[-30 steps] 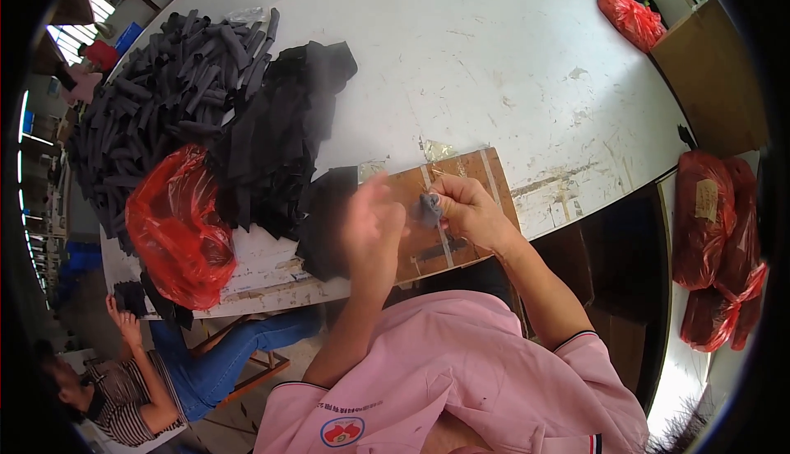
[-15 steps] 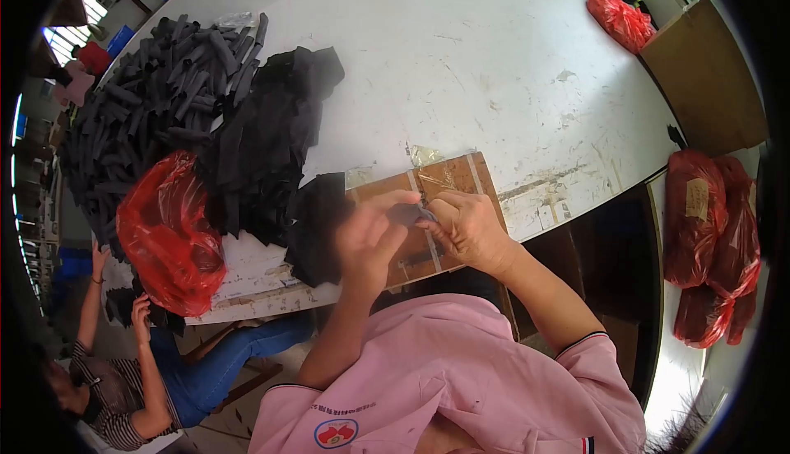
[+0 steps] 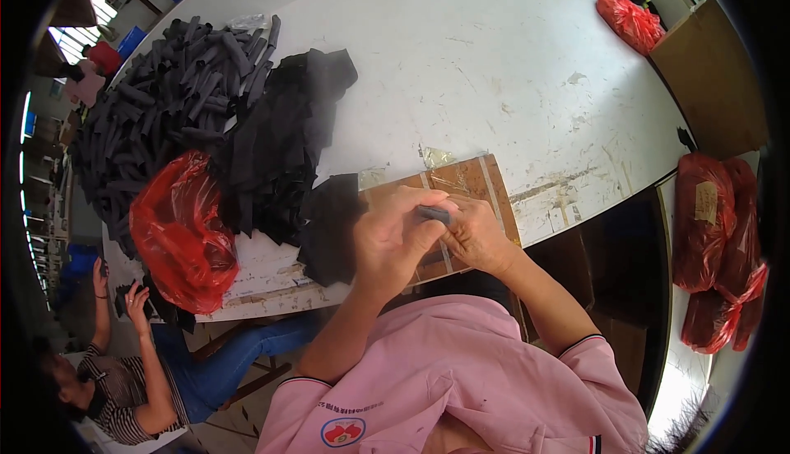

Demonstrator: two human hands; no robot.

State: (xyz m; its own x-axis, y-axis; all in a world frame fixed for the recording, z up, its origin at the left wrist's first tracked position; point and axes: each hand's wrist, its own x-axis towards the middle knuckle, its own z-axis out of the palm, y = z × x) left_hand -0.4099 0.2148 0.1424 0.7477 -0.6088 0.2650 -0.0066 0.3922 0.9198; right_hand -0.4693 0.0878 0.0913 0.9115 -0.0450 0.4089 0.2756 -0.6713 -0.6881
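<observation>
Head view: the bare left hand (image 3: 393, 236), loosely curled, and bare right hand (image 3: 479, 233), fingers folded, pinch a short, dark-grey fabric roll (image 3: 434, 214).

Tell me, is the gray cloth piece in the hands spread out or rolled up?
Rolled up, it seems: the gray cloth piece shows as a short, narrow bundle between the left hand and right hand.

Noted on pink polo shirt (image 3: 411, 355): round emblem (image 3: 343, 433), blue-rimmed, red shape inside; just above, line of dark characters (image 3: 354, 409). On red plastic bag (image 3: 698, 252) at right: tan label (image 3: 706, 201), too small to read.
</observation>
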